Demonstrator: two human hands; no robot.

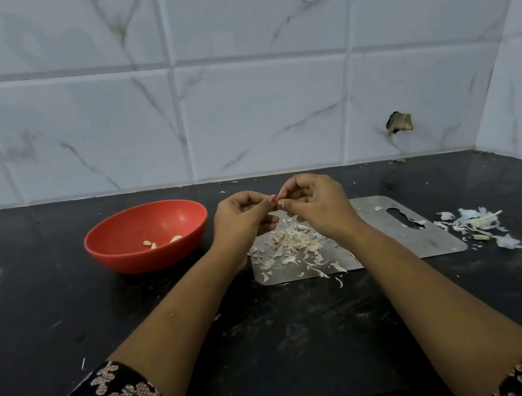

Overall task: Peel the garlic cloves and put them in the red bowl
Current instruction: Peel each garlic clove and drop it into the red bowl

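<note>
Pinching a small garlic clove (276,201), mostly hidden, between left hand (242,215) and right hand (313,204), fingertips curled tight at centre frame, just above the peel pile (291,243) on the steel board (390,241). Best to nick the skin with a nail, strip lengthwise, squeeze lightly. Then over to the red bowl (123,214), centre left, three peeled cloves (151,243) inside.

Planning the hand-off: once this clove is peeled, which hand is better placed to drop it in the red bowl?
Probably the left hand: it sits beside the red bowl, while the right hand, also pinching the garlic clove, is over the steel board.
</note>
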